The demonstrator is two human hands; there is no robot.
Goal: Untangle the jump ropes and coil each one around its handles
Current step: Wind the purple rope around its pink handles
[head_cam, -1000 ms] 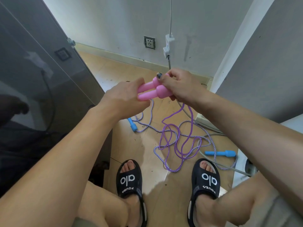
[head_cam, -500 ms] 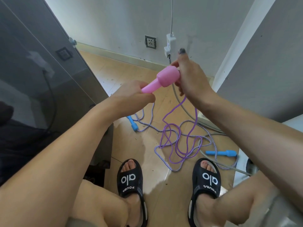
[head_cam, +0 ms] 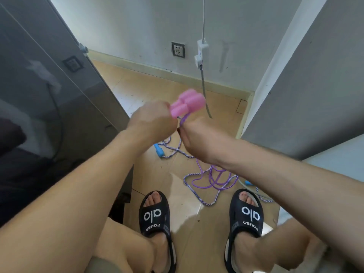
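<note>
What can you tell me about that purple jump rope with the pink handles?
The purple jump rope is a thin, smooth cord, plastic by the look of it. Its two pink handles, blurred here, are held side by side in the left hand. The cord drops from the handles into the right hand, which grips it just below them. The rest lies in loose loops on the wooden floor, overlapping the striped rope with the blue handles.

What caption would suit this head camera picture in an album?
Left hand grips two pink handles while the right hand holds their purple rope above a blue-handled rope on the floor.
</note>
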